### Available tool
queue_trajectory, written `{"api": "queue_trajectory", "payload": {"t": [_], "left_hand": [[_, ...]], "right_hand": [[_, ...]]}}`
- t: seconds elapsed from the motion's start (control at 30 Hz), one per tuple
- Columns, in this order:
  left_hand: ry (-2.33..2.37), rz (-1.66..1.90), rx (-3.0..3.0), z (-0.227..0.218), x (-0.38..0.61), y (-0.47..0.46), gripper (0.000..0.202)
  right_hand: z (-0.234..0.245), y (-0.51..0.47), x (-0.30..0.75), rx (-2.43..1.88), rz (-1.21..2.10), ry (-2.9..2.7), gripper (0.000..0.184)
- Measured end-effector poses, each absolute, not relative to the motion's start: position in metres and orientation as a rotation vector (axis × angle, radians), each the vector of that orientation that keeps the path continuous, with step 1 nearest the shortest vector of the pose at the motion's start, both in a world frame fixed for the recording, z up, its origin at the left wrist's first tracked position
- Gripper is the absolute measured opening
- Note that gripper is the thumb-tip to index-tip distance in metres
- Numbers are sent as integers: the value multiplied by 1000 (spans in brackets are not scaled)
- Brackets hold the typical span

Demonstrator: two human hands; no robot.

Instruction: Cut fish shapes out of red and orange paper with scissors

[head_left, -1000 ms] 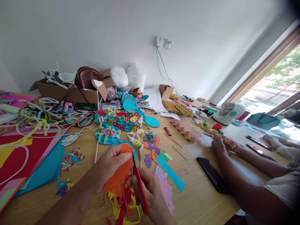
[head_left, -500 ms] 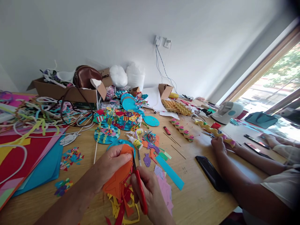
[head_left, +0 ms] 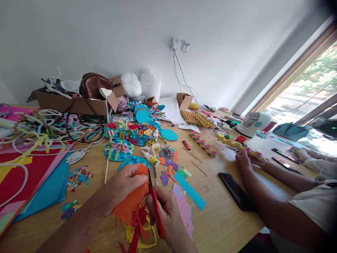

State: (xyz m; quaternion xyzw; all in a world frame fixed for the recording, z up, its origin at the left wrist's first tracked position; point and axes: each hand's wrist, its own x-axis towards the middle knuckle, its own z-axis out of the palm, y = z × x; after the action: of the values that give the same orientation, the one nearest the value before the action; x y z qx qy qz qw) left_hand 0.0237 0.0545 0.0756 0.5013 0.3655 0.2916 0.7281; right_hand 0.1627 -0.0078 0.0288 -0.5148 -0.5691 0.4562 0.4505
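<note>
An orange piece of paper (head_left: 131, 201) with drawn outlines is pinched between the thumb and fingers of my left hand (head_left: 126, 186). Red-handled scissors (head_left: 158, 214) sit in my right hand (head_left: 168, 218), fingers closed round the handles. Their dark blades lie along the paper's upper right edge, close to my left thumb. Red, yellow and orange paper scraps (head_left: 143, 228) lie under the sheet. Just beyond my hands are a blue paper disc (head_left: 131, 161), a glue bottle (head_left: 152, 159) and a purple paper fish (head_left: 164, 178).
Coloured sheets (head_left: 44, 189) and a pile of pipe cleaners (head_left: 50, 130) lie at left. A cardboard box (head_left: 71, 105) stands by the wall. At right, a co-worker's hands (head_left: 243, 160) hold a painted egg-carton strip (head_left: 234, 142) near a black phone (head_left: 234, 189).
The view has shifted slightly. My hands keep nearly the same pose on the scissors and orange paper, whose lower part has swung a little to the left.
</note>
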Motion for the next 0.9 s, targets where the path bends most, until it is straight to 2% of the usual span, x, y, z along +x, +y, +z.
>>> {"api": "queue_trajectory", "payload": {"t": [0.7, 0.9], "left_hand": [[660, 304, 1445, 84, 20, 51, 15], [741, 391, 1765, 93, -4, 62, 26]], "right_hand": [[21, -35, 169, -1154, 1093, -1423, 45], [16, -53, 174, -1179, 1389, -1389, 52]]}}
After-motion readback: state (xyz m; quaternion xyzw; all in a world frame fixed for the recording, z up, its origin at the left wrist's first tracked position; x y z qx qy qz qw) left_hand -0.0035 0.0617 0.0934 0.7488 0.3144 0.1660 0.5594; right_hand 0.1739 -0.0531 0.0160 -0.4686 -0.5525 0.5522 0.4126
